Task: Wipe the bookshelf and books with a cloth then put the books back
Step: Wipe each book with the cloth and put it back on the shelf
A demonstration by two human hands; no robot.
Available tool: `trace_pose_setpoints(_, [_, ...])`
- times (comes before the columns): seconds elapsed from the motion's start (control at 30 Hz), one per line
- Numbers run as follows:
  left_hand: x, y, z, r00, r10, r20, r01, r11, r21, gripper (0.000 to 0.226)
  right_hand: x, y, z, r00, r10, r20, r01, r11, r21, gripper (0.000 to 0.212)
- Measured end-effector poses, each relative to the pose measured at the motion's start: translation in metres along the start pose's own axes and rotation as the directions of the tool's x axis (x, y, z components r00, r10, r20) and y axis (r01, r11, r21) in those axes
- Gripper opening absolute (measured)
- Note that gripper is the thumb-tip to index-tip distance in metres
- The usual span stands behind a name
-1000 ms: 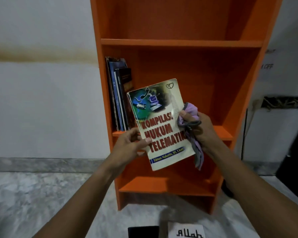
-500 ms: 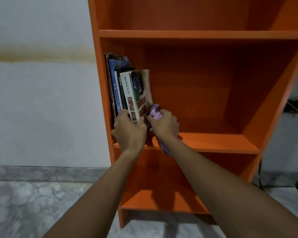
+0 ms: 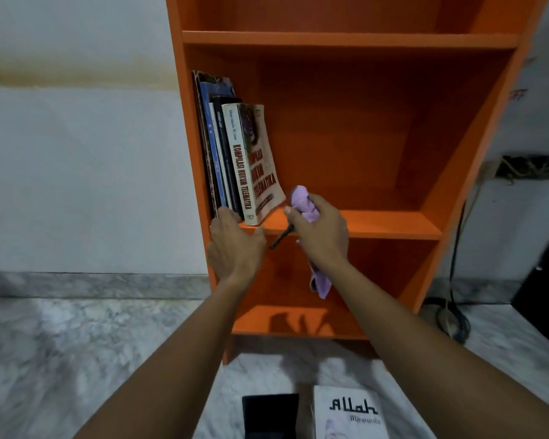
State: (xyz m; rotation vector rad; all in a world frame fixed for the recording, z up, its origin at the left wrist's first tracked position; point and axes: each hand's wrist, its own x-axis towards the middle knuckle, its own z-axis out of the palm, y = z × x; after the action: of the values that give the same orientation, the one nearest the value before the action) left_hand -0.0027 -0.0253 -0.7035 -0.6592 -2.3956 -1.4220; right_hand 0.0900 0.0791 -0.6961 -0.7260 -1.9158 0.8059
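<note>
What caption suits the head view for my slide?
Left hand rests against shelved books in an orange bookshelf; right hand grips a purple cloth beside Kompilasi Hukum Telematika.

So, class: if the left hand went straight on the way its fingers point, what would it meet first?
Probably the books: the left hand has its fingertips at their lower spines.

Lilac cloth (image 3: pixel 303 202) in right hand (image 3: pixel 323 232)
</note>
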Motion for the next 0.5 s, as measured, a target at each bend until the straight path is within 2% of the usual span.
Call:
trace_pose_setpoints(0.13, [-0.069, -0.018, 0.001, 0.996, -0.030, 0.087, 0.030, 1.000, 0.005, 0.035, -0.056, 0.027, -0.033, 0.981, 0.149, -0.126, -0.126, 0.977, 0.171, 0.034])
trace_pose_setpoints(0.2, [-0.112, -0.034, 0.007, 0.984, -0.049, 0.174, 0.047, 0.999, 0.018, 0.032, -0.095, 0.051, -0.046, 0.967, 0.227, -0.112, -0.201, 0.958, 0.204, 0.037])
trace_pose_setpoints(0.3, [-0.175, -0.060, 0.023, 0.938, -0.028, 0.347, 0.005, 0.998, 0.067, 0.026, -0.146, 0.096, -0.057, 0.932, 0.360, -0.051, -0.349, 0.925, 0.148, 0.028])
trace_pose_setpoints(0.4, [-0.235, -0.094, 0.039, 0.798, -0.167, 0.579, 0.082, 0.982, 0.169, 0.023, -0.198, 0.144, -0.061, 0.816, 0.578, -0.010, -0.576, 0.814, 0.073, 0.021])
trace_pose_setpoints(0.5, [-0.290, -0.124, 0.055, 0.554, -0.377, 0.742, 0.187, 0.925, 0.331, 0.032, -0.250, 0.192, -0.070, 0.718, 0.696, 0.029, -0.691, 0.717, -0.094, 0.021])
